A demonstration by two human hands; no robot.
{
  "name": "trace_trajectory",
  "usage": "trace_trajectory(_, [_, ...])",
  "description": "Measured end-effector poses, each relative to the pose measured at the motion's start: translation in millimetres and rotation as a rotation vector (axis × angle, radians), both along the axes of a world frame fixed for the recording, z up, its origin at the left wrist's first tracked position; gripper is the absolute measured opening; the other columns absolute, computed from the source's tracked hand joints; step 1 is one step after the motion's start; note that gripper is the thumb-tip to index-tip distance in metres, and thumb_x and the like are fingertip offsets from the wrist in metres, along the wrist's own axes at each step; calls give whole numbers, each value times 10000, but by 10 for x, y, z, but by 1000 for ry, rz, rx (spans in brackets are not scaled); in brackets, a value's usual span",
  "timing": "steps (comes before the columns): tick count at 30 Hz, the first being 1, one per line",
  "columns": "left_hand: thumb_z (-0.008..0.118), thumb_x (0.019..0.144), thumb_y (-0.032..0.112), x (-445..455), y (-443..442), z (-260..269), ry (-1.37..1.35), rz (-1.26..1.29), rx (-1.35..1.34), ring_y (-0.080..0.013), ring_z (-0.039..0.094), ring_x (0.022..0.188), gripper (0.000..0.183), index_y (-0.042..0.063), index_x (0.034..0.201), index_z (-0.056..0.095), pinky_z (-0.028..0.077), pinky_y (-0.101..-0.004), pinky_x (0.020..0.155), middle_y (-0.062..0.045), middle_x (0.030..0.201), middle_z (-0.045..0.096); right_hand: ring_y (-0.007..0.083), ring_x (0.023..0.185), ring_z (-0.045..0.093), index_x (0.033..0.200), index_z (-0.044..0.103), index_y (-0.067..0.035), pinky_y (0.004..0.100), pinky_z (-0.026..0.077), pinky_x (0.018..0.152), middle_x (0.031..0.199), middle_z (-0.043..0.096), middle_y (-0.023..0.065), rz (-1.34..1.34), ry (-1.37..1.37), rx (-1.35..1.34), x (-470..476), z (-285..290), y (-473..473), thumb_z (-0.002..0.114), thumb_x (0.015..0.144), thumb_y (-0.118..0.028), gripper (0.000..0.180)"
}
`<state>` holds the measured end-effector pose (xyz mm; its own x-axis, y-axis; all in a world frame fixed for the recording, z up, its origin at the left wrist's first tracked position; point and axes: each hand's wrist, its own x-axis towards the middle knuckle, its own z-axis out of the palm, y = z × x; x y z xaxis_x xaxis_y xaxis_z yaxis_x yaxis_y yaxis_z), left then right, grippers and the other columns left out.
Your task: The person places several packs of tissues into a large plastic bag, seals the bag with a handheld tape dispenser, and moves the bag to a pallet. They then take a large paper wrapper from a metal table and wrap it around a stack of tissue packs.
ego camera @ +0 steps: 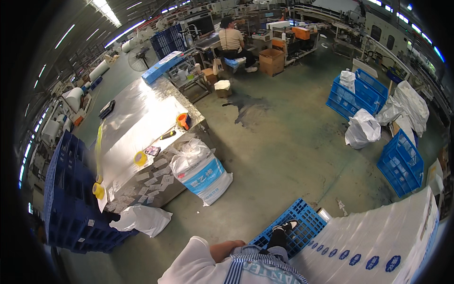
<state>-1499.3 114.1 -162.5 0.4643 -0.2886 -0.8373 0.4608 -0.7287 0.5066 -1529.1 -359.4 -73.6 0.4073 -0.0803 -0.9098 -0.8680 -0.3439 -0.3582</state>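
My left forearm is bent across my waist, and my left hand (234,245) is at the striped apron (244,256); its fingers are not clearly visible. My right hand is out of view. One of my shoes (285,225) stands on a blue plastic pallet (308,219). Beside me on the right rises a stack of goods wrapped in clear film (349,234), with a row of blue printed marks. Ahead to the left is a table with a shiny covering (133,122). On it lie an orange tape dispenser (183,120), a yellow-and-black tool (168,135), a phone (152,151) and a yellow tape roll (140,158).
A full white sack with a blue band (204,174) leans by the table, near a white bag (143,218). Dark blue pallets (67,198) stand far left. Blue crates (400,167) are at right. A seated person (231,41) is at machinery beyond a dark floor stain (248,108).
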Motion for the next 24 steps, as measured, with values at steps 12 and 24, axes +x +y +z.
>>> trace_trajectory(12, [506,840,365,2688,-622,1202,115,780,195,-172,638,818,424,107,1173,562,490,-357,635,-39,1063,642,322,1117,501,1357,340,-102,540,322,942,1208,552,141,-621,88,610,3165,430,-990,439,855,-600,714])
trace_trajectory(24, [553,805,267,4282,-569,916,203,543,206,-232,627,914,335,92,1079,634,489,-361,720,-83,1087,638,140,571,588,1000,580,-41,226,407,438,760,632,77,-351,-467,-64,5013,-165,-1418,507,885,-193,204])
